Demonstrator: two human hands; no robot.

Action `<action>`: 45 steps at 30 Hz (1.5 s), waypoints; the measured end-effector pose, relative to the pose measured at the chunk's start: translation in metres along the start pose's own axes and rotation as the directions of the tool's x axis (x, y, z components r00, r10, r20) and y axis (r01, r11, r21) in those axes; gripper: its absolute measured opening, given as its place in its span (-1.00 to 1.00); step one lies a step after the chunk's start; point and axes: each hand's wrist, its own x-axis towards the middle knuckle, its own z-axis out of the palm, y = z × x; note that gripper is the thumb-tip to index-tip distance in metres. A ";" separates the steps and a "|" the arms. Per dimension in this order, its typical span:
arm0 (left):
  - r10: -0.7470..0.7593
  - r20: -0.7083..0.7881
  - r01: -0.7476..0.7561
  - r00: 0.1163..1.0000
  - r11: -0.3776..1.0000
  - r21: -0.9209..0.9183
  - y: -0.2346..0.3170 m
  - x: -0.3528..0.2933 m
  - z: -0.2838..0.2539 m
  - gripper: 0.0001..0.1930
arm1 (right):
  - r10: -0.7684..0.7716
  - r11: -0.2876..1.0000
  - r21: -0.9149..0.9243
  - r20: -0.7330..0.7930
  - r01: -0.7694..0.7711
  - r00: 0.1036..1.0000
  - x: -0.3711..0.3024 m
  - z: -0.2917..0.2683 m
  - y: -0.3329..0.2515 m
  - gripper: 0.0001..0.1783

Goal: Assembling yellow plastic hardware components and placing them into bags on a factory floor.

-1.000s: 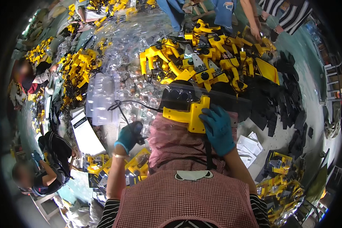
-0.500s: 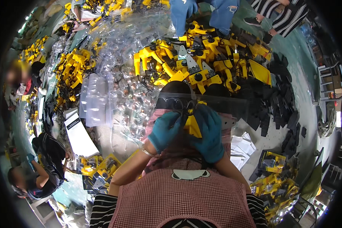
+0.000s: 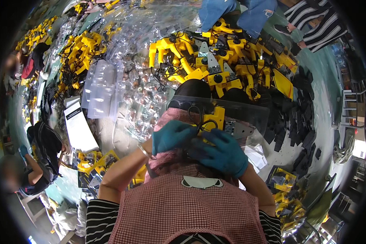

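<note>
On my lap lies a clear plastic blister tray (image 3: 256,112) holding a yellow power-tool-like piece (image 3: 218,116) with a black cord (image 3: 199,118) looped beside it. A grey metal plate with holes (image 3: 243,129) sits at its right end. My left hand (image 3: 174,136), in a teal glove, is closed by the cord's loops, its fingertips at the cord. My right hand (image 3: 221,152), gloved alike, reaches leftward with bent fingers over the near part of the yellow piece. Both hands' fingertips meet near the middle, and what lies beneath them is partly hidden.
Yellow tools with cords (image 3: 215,61) are heaped ahead of my knees. Clear plastic packaging (image 3: 101,87) covers the floor at left, near a white printed sheet (image 3: 80,126). Black flat pieces (image 3: 297,118) lie at right; packed trays (image 3: 282,179) sit behind them. Co-workers (image 3: 44,158) are nearby.
My hands have drawn nearer to me and closer together, the right one turning to point left. The yellow piece now shows more fully in the tray. The view has shifted slightly.
</note>
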 end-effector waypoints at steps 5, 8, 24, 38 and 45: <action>0.405 0.207 -0.454 0.891 0.785 0.421 -0.016 0.013 -0.023 -0.69 | -0.179 0.983 0.028 -0.004 0.179 0.984 0.005 0.019 0.007 -0.76; 0.405 0.290 -0.495 0.867 0.767 0.408 -0.039 0.021 -0.027 -0.61 | 0.078 0.984 0.161 0.028 -0.081 0.997 0.000 0.023 0.004 -0.76; 0.654 -0.357 -0.134 0.667 0.577 0.806 -0.019 -0.033 -0.006 -0.44 | 0.518 0.854 -0.004 0.094 -0.520 0.850 0.000 0.049 0.013 -0.46; 0.491 -0.533 -0.231 0.689 0.846 0.481 -0.046 0.015 0.002 -0.69 | 0.284 0.958 -0.036 0.215 -0.283 0.934 0.024 0.051 0.014 -0.54; 0.344 -0.669 -0.414 0.659 0.908 0.060 -0.102 0.014 -0.047 -0.68 | 0.296 0.944 0.054 0.294 -0.325 0.909 0.013 0.063 0.033 -0.61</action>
